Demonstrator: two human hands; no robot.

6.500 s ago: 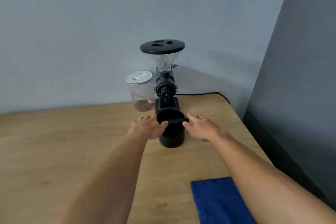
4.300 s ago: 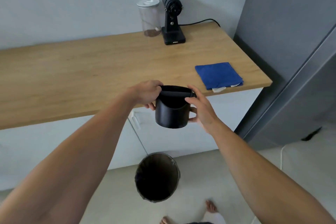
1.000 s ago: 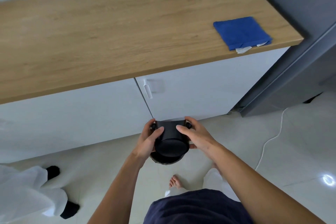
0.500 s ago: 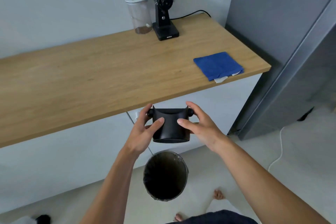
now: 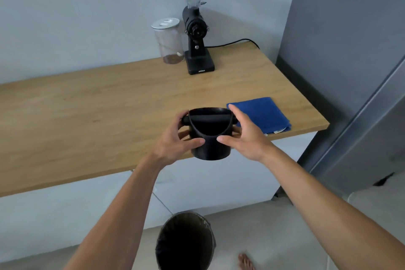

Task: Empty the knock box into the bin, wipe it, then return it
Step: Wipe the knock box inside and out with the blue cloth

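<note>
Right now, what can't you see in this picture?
All head view:
- Knock box bottom: shadowed by its own wall, so leftover grounds are unclear.
- Bin contents: too dark, lower part cut off by the bottom edge.
- Left hand and right hand fingers: partly behind the box.

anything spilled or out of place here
Nothing spilled that shows. Both hands hold the knock box upright above the counter's front edge. One small oddity: something pale pokes out from under the blue cloth at its near corner.
</note>
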